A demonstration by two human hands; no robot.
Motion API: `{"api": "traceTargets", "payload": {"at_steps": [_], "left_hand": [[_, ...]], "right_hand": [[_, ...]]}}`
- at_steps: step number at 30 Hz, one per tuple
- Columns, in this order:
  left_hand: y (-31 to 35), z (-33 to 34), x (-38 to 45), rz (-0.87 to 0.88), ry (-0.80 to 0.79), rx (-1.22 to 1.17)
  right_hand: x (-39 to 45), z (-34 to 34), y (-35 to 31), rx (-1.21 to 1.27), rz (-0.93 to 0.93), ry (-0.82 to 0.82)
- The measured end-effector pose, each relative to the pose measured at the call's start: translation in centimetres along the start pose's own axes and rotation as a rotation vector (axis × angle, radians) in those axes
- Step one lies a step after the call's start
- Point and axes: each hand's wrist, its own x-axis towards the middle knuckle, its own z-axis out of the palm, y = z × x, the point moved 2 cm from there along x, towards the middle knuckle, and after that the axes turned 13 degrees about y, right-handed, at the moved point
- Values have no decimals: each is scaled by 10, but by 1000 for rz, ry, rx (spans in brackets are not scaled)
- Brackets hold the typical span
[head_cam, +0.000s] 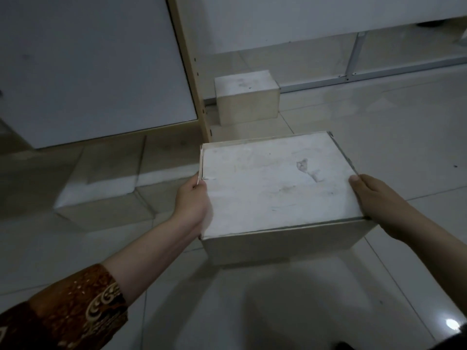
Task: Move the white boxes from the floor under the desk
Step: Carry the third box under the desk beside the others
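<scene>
Left hand [193, 198]: pressed flat against the left side of the large white box [275, 183], thumb hooked over its top edge, fingers hidden behind the side.
Right hand [376, 198]: laid along the box's right edge, thumb on the lid, fingers wrapped down the far side out of sight.
Grip: the box is clamped between the two palms.
Left sleeve [63, 311]: brown patterned fabric, ending partway up the forearm.
Large white box: closed, smudged lid facing up, in front of the desk opening; a shadow lies on the tile floor [379, 117] beneath it, so it may be lifted slightly, though the dim light makes that hard to judge.
Small white box [246, 97]: on the floor further back, just beside the desk's wooden side panel [192, 64].
Third white box [101, 188]: to the left, in shadow, below the white cabinet door [88, 59].
</scene>
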Motion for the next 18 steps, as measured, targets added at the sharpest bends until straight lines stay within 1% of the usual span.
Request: {"api": "traceTargets", "payload": {"at_steps": [6,8,12,18], "left_hand": [[2,-63,-13,-11,-30,24],[7,-81,-11,20,-32,21],[18,-131,0,110,0,16],[6,-212,29,97,71,-10]], "right_hand": [[-52,7,-31,-1,59,-59],[-63,15,-40,15,112,-67],[-92,56,-63,107,224,-124],[-120,120,-116,126,122,-240]]}}
